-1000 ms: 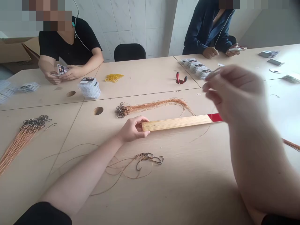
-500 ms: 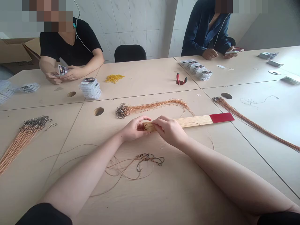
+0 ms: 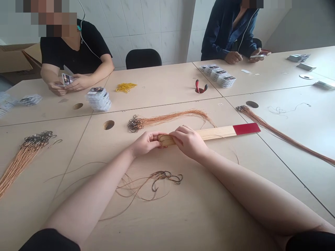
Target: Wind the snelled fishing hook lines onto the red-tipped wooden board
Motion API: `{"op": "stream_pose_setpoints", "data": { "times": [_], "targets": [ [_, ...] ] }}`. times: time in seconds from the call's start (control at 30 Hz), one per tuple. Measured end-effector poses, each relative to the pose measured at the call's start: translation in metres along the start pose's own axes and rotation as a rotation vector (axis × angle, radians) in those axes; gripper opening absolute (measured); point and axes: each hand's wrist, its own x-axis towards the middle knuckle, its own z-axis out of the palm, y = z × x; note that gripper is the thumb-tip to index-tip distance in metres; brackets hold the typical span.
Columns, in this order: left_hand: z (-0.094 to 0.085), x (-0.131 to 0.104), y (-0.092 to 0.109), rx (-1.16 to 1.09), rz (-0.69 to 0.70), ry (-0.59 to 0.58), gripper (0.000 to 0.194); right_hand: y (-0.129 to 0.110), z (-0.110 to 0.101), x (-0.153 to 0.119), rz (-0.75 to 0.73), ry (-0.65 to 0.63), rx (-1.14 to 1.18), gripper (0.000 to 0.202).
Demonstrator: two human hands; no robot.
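Observation:
My left hand [image 3: 144, 142] is closed on the near-left end of a long pale wooden strip [image 3: 218, 133] with a red far end. A dark fishing hook [image 3: 162, 138] lies against that left end, beside my left fingertips. My right hand [image 3: 190, 141] rests on the strip with its fingers pinched together over the hook's line; the pinched spot itself is hidden. A thin line runs from under it along the strip and curls off to the right. Below my hands, several loose hooks [image 3: 164, 177] with brownish lines lie on the table.
Bundles of hooks with copper-coloured lines lie at the left [image 3: 36, 141], behind my hands [image 3: 136, 123] and at the right [image 3: 242, 109]. Across the table, two people handle small packets near stacked packs [image 3: 98, 99]. Red-handled pliers [image 3: 201, 87] stand in a table hole, right of yellow pieces [image 3: 125, 87].
My left fingers have shifted slightly at the strip's end, the thumb drawing back to the left. The right hand stays pinched over the strip. The view has moved a little.

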Motion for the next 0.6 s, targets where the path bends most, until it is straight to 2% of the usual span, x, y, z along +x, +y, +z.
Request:
{"op": "stream_pose_setpoints", "data": {
  "times": [0.2, 0.43, 0.6],
  "targets": [
    [-0.0010, 0.0016, -0.0022, 0.011, -0.013, 0.038, 0.041, 0.0028, 0.0036, -0.0019, -0.089, -0.025, -0.059, 0.034],
    [-0.0022, 0.0027, -0.0038, -0.009, 0.002, 0.045, 0.039, 0.0009, 0.0030, -0.0004, -0.091, -0.049, -0.072, 0.030],
    [-0.0027, 0.0034, -0.0057, -0.041, 0.018, 0.045, 0.040, 0.0002, 0.0031, 0.0000, -0.124, -0.003, -0.037, 0.028]
  ]
}}
